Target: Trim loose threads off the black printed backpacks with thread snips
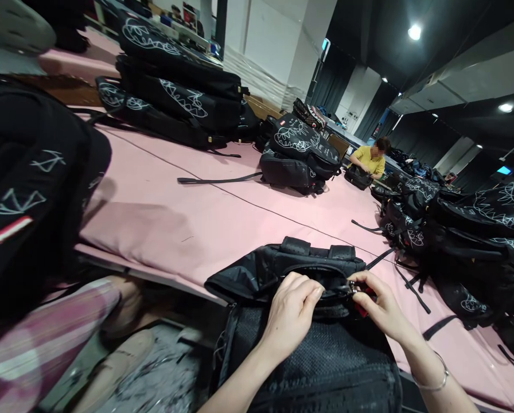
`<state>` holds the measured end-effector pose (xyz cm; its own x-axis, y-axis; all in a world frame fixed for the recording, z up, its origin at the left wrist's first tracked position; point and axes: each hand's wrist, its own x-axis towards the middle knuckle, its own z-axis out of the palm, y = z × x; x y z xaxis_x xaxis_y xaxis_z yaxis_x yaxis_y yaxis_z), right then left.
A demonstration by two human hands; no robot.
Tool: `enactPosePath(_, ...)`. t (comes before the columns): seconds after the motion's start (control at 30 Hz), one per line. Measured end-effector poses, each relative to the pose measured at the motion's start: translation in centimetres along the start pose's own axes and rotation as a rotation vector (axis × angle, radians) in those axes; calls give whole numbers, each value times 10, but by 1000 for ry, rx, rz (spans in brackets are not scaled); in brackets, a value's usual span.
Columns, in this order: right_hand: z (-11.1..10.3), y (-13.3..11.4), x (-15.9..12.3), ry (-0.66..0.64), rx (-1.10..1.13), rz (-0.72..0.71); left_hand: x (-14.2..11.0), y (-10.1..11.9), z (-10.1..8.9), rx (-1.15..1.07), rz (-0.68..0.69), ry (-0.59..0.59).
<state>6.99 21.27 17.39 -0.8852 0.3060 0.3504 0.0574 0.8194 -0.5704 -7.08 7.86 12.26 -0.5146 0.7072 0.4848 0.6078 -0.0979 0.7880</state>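
A black backpack lies before me at the table's edge, its mesh-textured panel hanging down towards me. Near its top, a zipped pocket gapes, dark inside. My left hand is closed on the fabric at the near rim of this opening, thumb and fingers pressed together. At the right end of the opening, my right hand pinches a shiny metal zipper pull between thumb and fingers. Something small and red shows beneath that hand. The fingertips of my left hand are partly hidden in the folds.
Pink cloth covers the long table. Black backpacks with white scribbles stand in a stack, at the middle and in a pile on the right. Another backpack is close on the left. A person in yellow works farther back.
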Motion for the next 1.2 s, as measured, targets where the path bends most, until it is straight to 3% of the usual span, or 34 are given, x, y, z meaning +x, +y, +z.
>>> enactPosePath(0.13, 7, 9, 7, -33, 171, 189, -2, -1, 5, 6, 33, -12)
enactPosePath(0.27, 17, 16, 5, -64, 134, 312, -4, -2, 9, 18, 58, -37)
enactPosePath(0.37, 23, 15, 0, 12, 111, 327, -5, 0, 10, 19, 83, -40)
enactPosePath(0.57, 35, 9, -8, 171, -68, 158, -8, 2, 17, 73, 77, 78)
enactPosePath(0.67, 43, 12, -15, 236, -129, 9, -11, 0, 21, 45, 25, 125)
enactPosePath(0.93, 54, 20, -44, 323, -332, -310, -24, 2, 17, 42, -92, 84)
enactPosePath(1.03, 53, 22, -53, 347, -384, -369, -28, 3, 17, 13, -14, 91)
enactPosePath(1.2, 52, 31, -64, 410, -373, -360, -33, -3, 23, 49, 290, 31)
